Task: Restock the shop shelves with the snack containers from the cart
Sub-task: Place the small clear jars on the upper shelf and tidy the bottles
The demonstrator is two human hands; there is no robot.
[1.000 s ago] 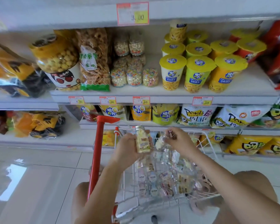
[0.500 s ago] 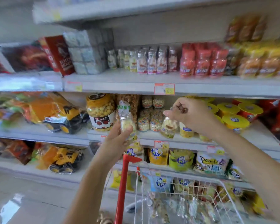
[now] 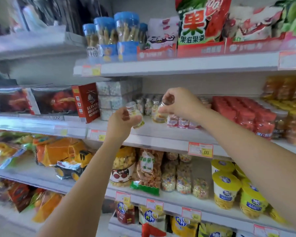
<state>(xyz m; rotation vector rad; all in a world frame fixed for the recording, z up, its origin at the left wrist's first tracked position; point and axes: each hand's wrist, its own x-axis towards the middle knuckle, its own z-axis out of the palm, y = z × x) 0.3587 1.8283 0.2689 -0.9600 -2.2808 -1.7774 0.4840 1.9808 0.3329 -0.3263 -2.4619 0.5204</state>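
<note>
1. A white shelving unit (image 3: 178, 64) filled the view, its tiers packed with snacks and boxed toys.
2. The middle shelf (image 3: 161, 132) held a red helicopter box (image 3: 87, 102) at its left and red-lidded jars (image 3: 243, 113) at its right. A row of small clear bottles (image 3: 148, 104) stood toward the back between them. A price tag (image 3: 201, 150) reading 3.00 hung on the front edge.
3. On the tier below stood yellow-lidded cups (image 3: 226, 187) and a large jar of puffed balls (image 3: 125, 166).
4. The left hand (image 3: 122, 120) was raised before the middle shelf, its fingers curled round the body of a silver-capped bottle (image 3: 138, 119).
5. The right hand (image 3: 179, 103) reached further in, its fingertips pinching the top of a second bottle (image 3: 159, 115) from above.
6. The silver-capped bottle, filled with yellow and white pieces, leaned with its cap toward the upper left, over the front part of the shelf.
7. The second bottle hung under the fingers just in front of the row; whether its base touched the shelf could not be told.
</note>
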